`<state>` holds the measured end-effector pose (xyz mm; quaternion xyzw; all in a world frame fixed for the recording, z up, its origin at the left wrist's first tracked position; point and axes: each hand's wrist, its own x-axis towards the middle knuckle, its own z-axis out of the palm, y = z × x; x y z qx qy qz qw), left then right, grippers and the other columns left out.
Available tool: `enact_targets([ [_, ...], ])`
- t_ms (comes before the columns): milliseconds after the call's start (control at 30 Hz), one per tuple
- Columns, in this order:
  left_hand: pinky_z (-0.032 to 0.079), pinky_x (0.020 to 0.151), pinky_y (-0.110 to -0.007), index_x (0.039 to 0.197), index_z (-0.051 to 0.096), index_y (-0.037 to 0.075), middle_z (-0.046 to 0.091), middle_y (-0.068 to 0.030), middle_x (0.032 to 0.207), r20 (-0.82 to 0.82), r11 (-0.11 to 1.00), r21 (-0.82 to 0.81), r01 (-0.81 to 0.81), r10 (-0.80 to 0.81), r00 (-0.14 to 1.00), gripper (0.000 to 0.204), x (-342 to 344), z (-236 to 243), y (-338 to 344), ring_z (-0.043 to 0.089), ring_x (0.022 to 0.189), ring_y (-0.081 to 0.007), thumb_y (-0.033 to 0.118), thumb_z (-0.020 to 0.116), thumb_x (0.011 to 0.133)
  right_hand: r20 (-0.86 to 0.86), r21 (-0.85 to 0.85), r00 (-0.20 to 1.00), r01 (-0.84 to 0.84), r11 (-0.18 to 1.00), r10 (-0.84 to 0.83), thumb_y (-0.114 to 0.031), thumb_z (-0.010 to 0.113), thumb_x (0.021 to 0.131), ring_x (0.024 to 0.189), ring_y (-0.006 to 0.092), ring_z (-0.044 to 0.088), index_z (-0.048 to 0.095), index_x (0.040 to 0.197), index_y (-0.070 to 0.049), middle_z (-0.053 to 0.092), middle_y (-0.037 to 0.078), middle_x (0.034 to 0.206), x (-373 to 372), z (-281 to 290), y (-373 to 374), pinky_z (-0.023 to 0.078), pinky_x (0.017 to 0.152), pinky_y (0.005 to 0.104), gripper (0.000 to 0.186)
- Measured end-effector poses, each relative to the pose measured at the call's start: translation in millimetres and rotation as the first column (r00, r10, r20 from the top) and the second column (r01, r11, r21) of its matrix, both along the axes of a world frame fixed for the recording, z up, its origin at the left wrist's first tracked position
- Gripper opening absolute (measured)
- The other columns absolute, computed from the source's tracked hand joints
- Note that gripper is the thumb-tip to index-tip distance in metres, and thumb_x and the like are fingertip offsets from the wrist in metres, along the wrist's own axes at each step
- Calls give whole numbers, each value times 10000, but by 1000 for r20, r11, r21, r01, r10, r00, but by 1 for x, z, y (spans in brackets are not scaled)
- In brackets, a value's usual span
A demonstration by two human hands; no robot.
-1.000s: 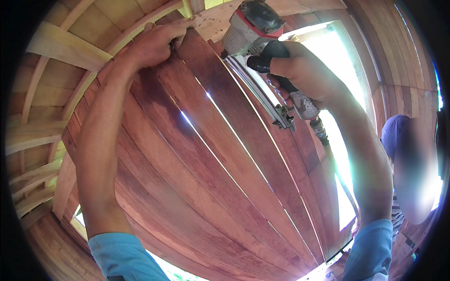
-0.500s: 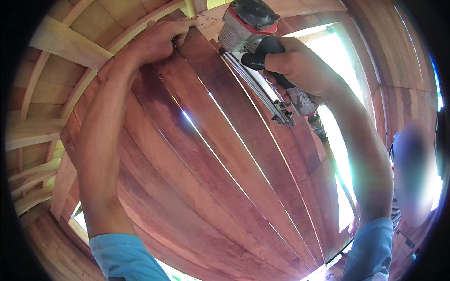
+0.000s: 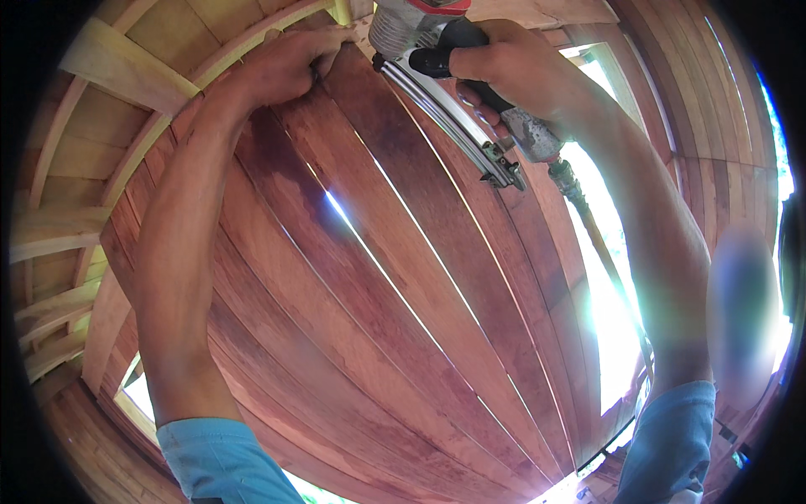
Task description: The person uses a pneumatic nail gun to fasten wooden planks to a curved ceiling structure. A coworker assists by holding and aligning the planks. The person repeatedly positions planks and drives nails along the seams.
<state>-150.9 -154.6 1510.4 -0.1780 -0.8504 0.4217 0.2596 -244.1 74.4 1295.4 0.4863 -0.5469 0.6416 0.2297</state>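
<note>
My left hand [image 3: 290,71] grips the top end of a reddish wooden plank [image 3: 357,101] high in the wall, its fingers curled over the edge. Just right of it, at the top of the picture, my right hand [image 3: 512,76] holds a silver-grey nail gun [image 3: 403,29] with black grip and red trim by the handle. The gun's long nail magazine [image 3: 449,122] slants down across the planks, and a hose [image 3: 596,235] hangs from the handle along my right forearm. The gun's top is cut off by the frame, so I cannot tell whether its nose touches wood.
Pale wooden beams [image 3: 126,59] frame the roof at upper left. Plank walls [image 3: 714,101] curve away on the right, beside a bright opening [image 3: 609,353]. A blurred person [image 3: 739,302] is at the right edge. Light shows through gaps between the planks.
My right hand and the nail gun have risen and moved left, toward my left hand, which stays on the plank. The person at the right is less visible.
</note>
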Motion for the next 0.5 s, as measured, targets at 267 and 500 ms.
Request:
enact_targets([
  [267, 446, 684, -350, 1347, 612, 101, 478, -53, 754, -33, 995, -96, 14, -17, 999, 501, 2, -5, 7, 466, 709, -214, -143, 483, 929, 13, 3, 1000, -5, 1000, 5, -240, 625, 915, 521, 137, 598, 668, 967, 23, 625, 64, 695, 10, 9, -5, 513, 477, 319, 272],
  [500, 446, 720, -403, 1398, 630, 196, 544, -46, 786, -35, 998, -31, -59, 58, 998, 719, 3, -3, 11, 579, 794, -222, -144, 475, 783, 134, 61, 975, -188, 980, 178, -198, 656, 951, 550, 174, 580, 660, 896, -5, 585, 61, 673, 22, 9, 13, 508, 484, 352, 201],
])
